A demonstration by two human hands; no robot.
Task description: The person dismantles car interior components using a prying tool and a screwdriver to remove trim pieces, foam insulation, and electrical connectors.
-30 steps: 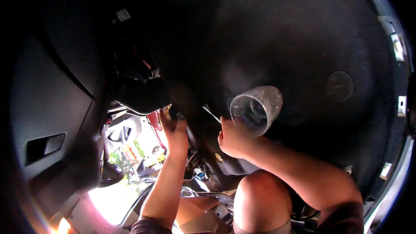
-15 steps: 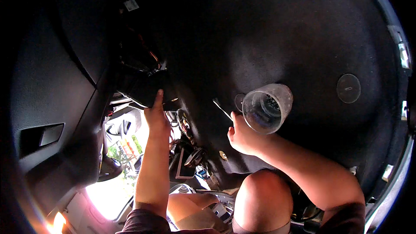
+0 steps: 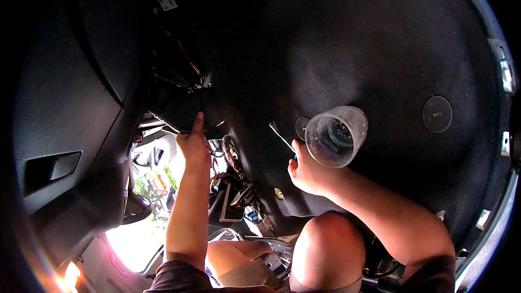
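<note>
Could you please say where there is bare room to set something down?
The dark carpet looks bare between the clear cup and the round disc at right, and beyond both. It's crowded beside the left hand, with exposed wires.

A slim tool (image 3: 283, 138) gleamed silver with a touch of blue against a plain black carpeted lining (image 3: 249, 49); a see-through cup (image 3: 355, 130) looked greyish, a label (image 3: 167, 3) white, both sleeves (image 3: 182, 276) dark.

The right hand (image 3: 309, 171) is hiding part of the slim tool (image 3: 282, 137), and the lower edge is cropping both sleeves (image 3: 179, 278).
</note>
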